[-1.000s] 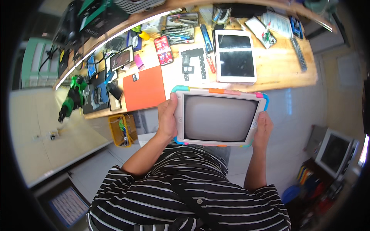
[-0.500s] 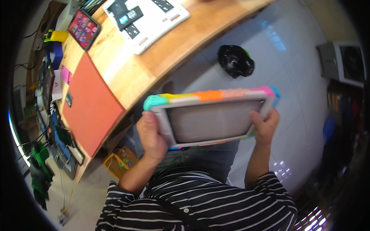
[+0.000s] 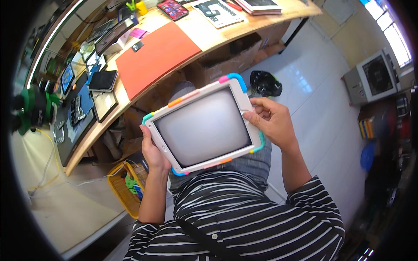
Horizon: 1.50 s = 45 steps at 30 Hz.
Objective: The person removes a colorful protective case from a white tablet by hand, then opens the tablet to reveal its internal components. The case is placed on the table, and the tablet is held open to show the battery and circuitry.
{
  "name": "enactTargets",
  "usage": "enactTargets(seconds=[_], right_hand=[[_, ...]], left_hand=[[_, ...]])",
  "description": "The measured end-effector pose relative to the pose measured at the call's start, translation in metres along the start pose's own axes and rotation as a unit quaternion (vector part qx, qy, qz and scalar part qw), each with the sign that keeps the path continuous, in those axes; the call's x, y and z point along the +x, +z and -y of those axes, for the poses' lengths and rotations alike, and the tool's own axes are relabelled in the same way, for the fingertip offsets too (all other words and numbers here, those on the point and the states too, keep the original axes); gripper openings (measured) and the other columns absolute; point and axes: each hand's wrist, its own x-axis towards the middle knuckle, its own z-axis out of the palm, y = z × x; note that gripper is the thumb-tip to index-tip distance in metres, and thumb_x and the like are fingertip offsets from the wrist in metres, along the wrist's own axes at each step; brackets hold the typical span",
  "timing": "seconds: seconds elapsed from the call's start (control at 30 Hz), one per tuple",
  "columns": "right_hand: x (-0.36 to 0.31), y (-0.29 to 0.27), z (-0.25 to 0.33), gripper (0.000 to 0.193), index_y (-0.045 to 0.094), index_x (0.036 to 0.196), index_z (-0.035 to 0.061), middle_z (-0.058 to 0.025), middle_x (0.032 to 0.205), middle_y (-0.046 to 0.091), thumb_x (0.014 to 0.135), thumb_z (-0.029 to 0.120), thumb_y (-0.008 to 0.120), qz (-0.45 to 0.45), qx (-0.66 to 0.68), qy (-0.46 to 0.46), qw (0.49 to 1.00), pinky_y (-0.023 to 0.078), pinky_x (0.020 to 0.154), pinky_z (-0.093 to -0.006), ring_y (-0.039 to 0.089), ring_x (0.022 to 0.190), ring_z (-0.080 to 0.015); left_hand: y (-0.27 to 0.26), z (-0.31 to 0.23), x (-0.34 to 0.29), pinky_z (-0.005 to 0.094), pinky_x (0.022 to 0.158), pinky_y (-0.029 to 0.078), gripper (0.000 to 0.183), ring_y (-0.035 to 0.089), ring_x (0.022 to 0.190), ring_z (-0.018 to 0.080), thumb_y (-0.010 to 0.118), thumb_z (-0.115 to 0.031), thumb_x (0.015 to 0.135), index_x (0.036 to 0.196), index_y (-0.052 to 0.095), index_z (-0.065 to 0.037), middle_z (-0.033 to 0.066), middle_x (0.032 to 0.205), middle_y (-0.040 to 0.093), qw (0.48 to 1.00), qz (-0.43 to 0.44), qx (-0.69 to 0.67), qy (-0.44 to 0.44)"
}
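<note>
I hold a tablet [image 3: 202,126] in a white case with blue, teal, yellow, orange and pink patches along its edges. It is above my lap, its pale grey, blank-looking front turned up and its right end farther away than its left. My left hand [image 3: 155,154] grips the left end, thumb along the edge, other fingers mostly hidden underneath. My right hand [image 3: 274,122] pinches the right edge between thumb and bent fingers.
A wooden table [image 3: 93,137] ahead and left bears an orange-red sheet [image 3: 159,56], a phone [image 3: 173,9], an opened white device [image 3: 216,13] and a green microscope-like tool [image 3: 37,108]. Below are a yellow basket [image 3: 119,191] and a black bag [image 3: 264,83]. A fan unit [image 3: 374,78] stands right.
The tablet has tilted so its front faces up more fully, and its right end has swung away from me. My right hand has shifted its grip along the right edge. The view has moved too.
</note>
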Motion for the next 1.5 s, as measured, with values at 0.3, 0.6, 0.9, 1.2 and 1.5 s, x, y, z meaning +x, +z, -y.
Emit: enactTargets(seconds=[0.3, 0.6, 0.9, 1.2, 1.5], right_hand=[[-0.007, 0.033, 0.002, 0.036, 0.062, 0.087, 0.0015, 0.0025, 0.066, 0.048, 0.106, 0.032, 0.063, -0.073, 0.078, -0.035, 0.994, 0.034, 0.053, -0.0284, 0.04, 0.062, -0.006], [0.004, 0.037, -0.036, 0.049, 0.058, 0.081, 0.0021, 0.0012, 0.063, 0.045, 0.112, 0.038, 0.048, -0.206, 0.064, -0.054, 0.975, 0.034, 0.054, -0.0298, 0.04, 0.062, -0.0077], [0.021, 0.017, -0.053, 0.05, 0.054, 0.076, 0.0045, 0.0056, 0.068, 0.047, 0.112, 0.038, 0.05, -0.144, 0.183, -0.002, 0.973, 0.03, 0.055, -0.0263, 0.037, 0.064, -0.0052], [0.03, 0.004, -0.108, 0.034, 0.072, 0.106, -0.0033, -0.003, 0.086, 0.068, 0.107, 0.027, 0.058, -0.049, 0.39, 0.202, 0.897, 0.046, 0.06, -0.0236, 0.06, 0.072, -0.0062], [-0.004, -0.006, -0.114, 0.046, 0.064, 0.121, -0.0052, -0.0071, 0.101, 0.071, 0.09, 0.024, 0.082, 0.072, 0.498, 0.162, 0.849, 0.057, 0.069, -0.0253, 0.069, 0.084, -0.0121]], left_hand=[[-0.025, 0.031, -0.015, 0.0356, 0.095, 0.055, 0.063, 0.069, 0.107, 0.0225, 0.037, -0.054, 0.111, 0.126, 0.064, 0.001, 0.0149, 0.12, 0.071, 1.0, 0.017, 0.006, 0.014], [-0.008, 0.035, 0.021, 0.0314, 0.09, 0.053, 0.059, 0.068, 0.1, 0.018, 0.036, -0.051, 0.113, 0.12, 0.064, 0.001, 0.0125, 0.113, 0.071, 0.984, 0.054, 0.104, 0.131], [0.013, 0.045, 0.058, 0.0313, 0.09, 0.054, 0.058, 0.069, 0.097, 0.0172, 0.036, -0.048, 0.113, 0.118, 0.066, 0.001, 0.0129, 0.111, 0.072, 0.987, 0.031, 0.146, 0.064], [0.036, 0.056, 0.085, 0.0354, 0.093, 0.056, 0.06, 0.07, 0.102, 0.0215, 0.047, -0.052, 0.109, 0.125, 0.066, 0.003, 0.0147, 0.117, 0.072, 0.986, -0.017, 0.141, -0.093], [0.043, 0.06, 0.112, 0.0318, 0.093, 0.053, 0.051, 0.068, 0.101, 0.0175, 0.053, -0.045, 0.109, 0.124, 0.068, 0.001, 0.012, 0.115, 0.073, 0.971, 0.006, 0.193, -0.138]])
